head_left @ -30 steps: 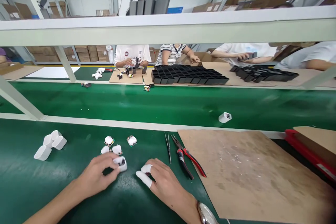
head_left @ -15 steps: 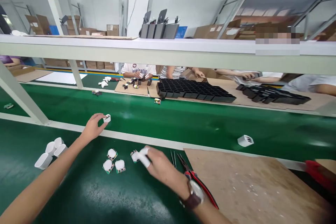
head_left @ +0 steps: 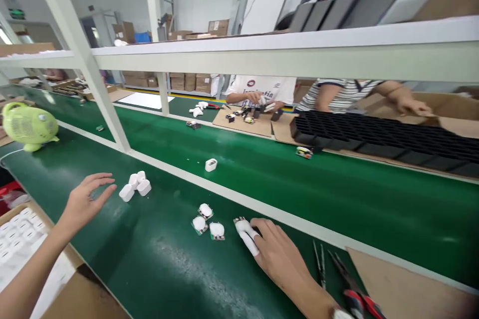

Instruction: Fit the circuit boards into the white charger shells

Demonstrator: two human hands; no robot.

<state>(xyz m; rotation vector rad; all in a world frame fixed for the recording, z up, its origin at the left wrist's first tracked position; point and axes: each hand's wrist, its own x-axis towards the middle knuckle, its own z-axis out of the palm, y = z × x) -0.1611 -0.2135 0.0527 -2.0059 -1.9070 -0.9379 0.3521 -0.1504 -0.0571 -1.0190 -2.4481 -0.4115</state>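
Observation:
My left hand (head_left: 90, 197) hovers over the green bench with its fingers apart and nothing in them. Just right of its fingertips lies a cluster of white plastic housings (head_left: 144, 187). My right hand (head_left: 279, 254), with white covers on two fingers, grips a small circuit board (head_left: 239, 220) with a white top at its fingertips; the fingers partly hide it. Left of it, similar white-topped boards (head_left: 217, 230) lie close together. One open white housing (head_left: 211, 164) stands on the green belt beyond the pale rail.
Tweezers (head_left: 320, 264) and red-handled pliers (head_left: 352, 284) lie right of my right hand. At lower left is a carton (head_left: 75, 254) of white housings. A green fan (head_left: 30, 124) stands far left. Co-workers sit across the belt by black trays (head_left: 374, 134). A shelf beam (head_left: 262, 62) crosses above.
The view has swung left. My left hand has let go of the white housing on the belt and moved back to the near bench, by the housings. My right hand stays at the circuit board.

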